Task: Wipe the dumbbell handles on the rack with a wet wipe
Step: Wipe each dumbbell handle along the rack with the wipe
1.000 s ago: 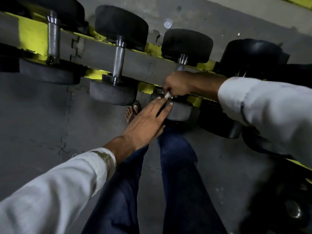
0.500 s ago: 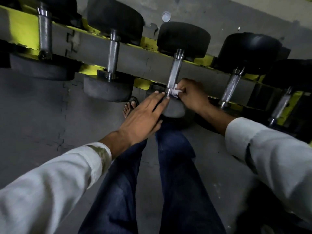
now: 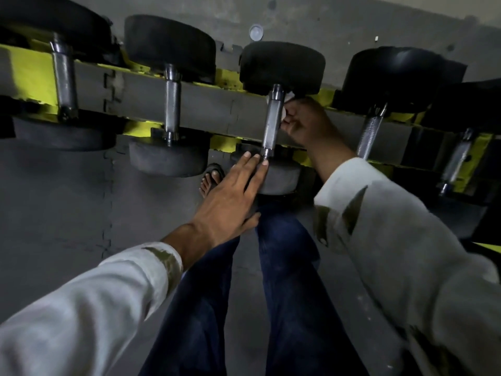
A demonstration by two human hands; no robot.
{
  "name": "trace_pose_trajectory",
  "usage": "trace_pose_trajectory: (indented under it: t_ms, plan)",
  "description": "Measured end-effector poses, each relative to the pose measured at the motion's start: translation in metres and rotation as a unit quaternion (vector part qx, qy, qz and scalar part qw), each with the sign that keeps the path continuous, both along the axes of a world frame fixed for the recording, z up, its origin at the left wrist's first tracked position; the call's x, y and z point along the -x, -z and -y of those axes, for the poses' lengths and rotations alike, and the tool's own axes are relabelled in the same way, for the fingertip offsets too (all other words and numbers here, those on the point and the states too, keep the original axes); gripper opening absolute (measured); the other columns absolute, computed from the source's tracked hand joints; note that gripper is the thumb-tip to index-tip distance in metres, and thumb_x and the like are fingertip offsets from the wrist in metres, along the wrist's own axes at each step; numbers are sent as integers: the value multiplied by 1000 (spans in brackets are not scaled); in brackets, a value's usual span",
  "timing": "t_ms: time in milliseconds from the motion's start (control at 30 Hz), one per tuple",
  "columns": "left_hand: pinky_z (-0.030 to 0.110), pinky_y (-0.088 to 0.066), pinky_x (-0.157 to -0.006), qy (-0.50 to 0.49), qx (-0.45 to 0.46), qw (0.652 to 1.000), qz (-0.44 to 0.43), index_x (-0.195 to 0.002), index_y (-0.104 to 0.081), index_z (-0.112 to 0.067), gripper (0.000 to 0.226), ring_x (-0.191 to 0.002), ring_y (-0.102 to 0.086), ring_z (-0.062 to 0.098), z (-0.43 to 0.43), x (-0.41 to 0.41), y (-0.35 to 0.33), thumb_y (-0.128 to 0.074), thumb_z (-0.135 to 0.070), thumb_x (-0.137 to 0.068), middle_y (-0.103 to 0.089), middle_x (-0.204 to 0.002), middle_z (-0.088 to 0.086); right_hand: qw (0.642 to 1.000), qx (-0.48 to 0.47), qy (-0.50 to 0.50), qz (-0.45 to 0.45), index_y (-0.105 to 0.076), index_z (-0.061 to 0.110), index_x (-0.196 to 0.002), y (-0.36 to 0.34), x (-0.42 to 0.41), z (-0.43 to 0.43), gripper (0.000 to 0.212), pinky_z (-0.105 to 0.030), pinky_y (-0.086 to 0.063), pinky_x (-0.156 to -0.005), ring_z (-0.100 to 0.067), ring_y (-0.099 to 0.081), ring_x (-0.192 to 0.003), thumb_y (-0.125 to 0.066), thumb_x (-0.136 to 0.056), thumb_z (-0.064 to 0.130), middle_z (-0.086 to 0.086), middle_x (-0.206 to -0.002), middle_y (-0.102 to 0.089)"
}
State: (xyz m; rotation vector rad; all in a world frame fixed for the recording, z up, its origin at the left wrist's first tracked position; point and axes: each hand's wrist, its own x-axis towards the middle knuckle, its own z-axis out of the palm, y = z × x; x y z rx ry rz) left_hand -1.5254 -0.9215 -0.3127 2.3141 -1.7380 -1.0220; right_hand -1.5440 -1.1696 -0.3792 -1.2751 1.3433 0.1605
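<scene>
Right hand (image 3: 303,123) is curled round the wet wipe (image 3: 283,112), pressing it against the right side of the handle (image 3: 272,123) toward its far end, just under the far head. White wipe shows between fingers and steel, and one corner pokes out above the knuckles. Left hand (image 3: 233,191) is flat with fingers straight, tips on the near head of the same dumbbell (image 3: 282,67), right at the handle collar. It grips nothing.

That dumbbell is third from the left on the rack (image 3: 27,74). Rails are yellow with worn paint. Black heads hang off either side and knurled steel handles span the gap. Second dumbbell (image 3: 172,101) is to its left, fourth dumbbell (image 3: 370,134) to its right, and one more sits at each end.

Floor mats (image 3: 54,207) are grey, interlocking and scuffed, with a puzzle seam running out from the rack. The same matting is visible between the rails. Small pale disc (image 3: 255,32) lies on the grey surface beyond the rack. Light is dim.

Sandalled foot (image 3: 212,176) is on the mat below the near rail. Blue jeans (image 3: 284,267), white sleeves on both arms.
</scene>
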Motion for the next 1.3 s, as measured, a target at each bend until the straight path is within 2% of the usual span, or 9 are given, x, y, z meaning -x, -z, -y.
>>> trace_pose_trajectory:
  t_ms: [100,200,367,500,667,867,1000,1133,1300]
  plan:
    - [43,-13,-129,4,4,1000,4,-164,-2,-5,110,-159,3,31,0,-1,-1,-70,-46,-88,-8,-170,18,995,-25,74,56,-66,5,-107,-11,6,-12,15,-29,-56,-75,-20,-64,-98,-61,-94,-1,-11,-108,-63]
    - [43,-13,-129,9,5,1000,7,-164,-3,-4,111,-159,2,32,0,-2,-1,-71,-47,-86,-9,-170,19,977,1,181,109,-66,11,-94,-10,11,-26,20,-22,-57,-65,-14,-66,-84,-64,-88,-8,-9,-98,-69]
    - [44,-17,-128,8,9,1000,7,-164,-2,-3,113,-159,4,32,-1,-1,-1,-71,-49,-86,-8,-170,20,962,262,2,80,-71,15,-96,-4,21,-48,20,-45,-55,-87,-19,-67,-95,-64,-78,8,-6,-103,-72]
    - [46,-18,-128,15,6,1000,6,-163,-1,-3,115,-159,4,32,-1,-2,1,-72,-49,-85,-7,-170,20,859,444,-252,44,-61,13,-130,-10,19,-51,40,-35,-49,-92,-30,-54,-119,-57,-90,8,-14,-128,-57]
    - [46,-17,-128,22,6,1000,3,-163,-1,-3,117,-159,2,34,-2,-4,0,-74,-48,-84,-8,-169,21,746,498,-440,38,-64,12,-123,-4,28,-37,33,-37,-54,-79,-27,-50,-118,-57,-91,17,-4,-128,-60]
    - [47,-18,-128,32,4,999,9,-163,1,-2,121,-158,2,35,-2,-5,0,-75,-50,-83,-6,-169,22,445,463,-762,86,-65,15,-109,-15,17,-9,30,-37,-51,-70,-30,-52,-103,-40,-93,20,-4,-107,-61]
    - [47,-19,-127,36,4,999,18,-163,1,-1,120,-158,2,35,-1,-3,0,-74,-51,-83,-6,-169,22,452,499,-739,-1,-59,2,-112,-11,-4,21,52,-44,-53,-69,-41,-60,-96,-12,-93,14,-19,-114,-57]
    - [47,-20,-127,42,3,998,36,-162,3,0,120,-158,2,36,-1,-3,-1,-72,-53,-84,-5,-169,24,381,461,-802,-16,-58,4,-122,-19,9,-5,46,-30,-39,-48,-33,-66,-86,-27,-90,10,-19,-135,-53]
    - [47,-19,-127,42,3,999,26,-162,3,-1,120,-158,4,36,-1,-4,0,-73,-52,-84,-3,-170,23,316,471,-822,44,-54,5,-133,-30,6,6,55,-31,-43,-49,-32,-69,-94,-17,-93,9,-17,-146,-49]
